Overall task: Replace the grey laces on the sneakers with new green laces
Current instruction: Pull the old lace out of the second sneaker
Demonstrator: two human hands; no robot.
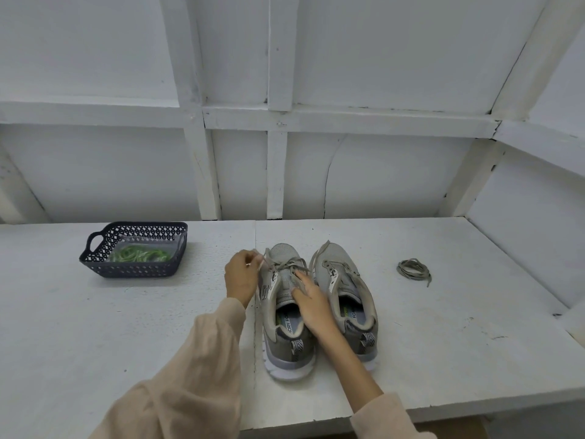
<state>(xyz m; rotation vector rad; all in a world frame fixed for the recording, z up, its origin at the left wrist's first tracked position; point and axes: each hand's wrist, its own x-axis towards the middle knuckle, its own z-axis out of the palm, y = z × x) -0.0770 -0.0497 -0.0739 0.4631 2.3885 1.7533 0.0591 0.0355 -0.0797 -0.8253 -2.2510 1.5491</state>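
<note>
Centrally, two grey sneakers stand side by side on the white table. The left hand, just left of the left-of-frame sneaker, pinches the end of the grey lace threaded through it. The right hand rests with fingers flat on that sneaker's tongue. The right-of-frame sneaker is laceless. A coiled grey lace lies at the right, and green laces sit in the dark basket at the left.

Sneakers: matt grey knitted mesh over smooth white soles. Loose lace, near the surface's right edge: flat woven cloth, matt. Basket: dark perforated plastic. Green laces lie inside it under glossy clear film. Surface: white-painted, rough, matt. Your sleeves: soft beige cloth.
</note>
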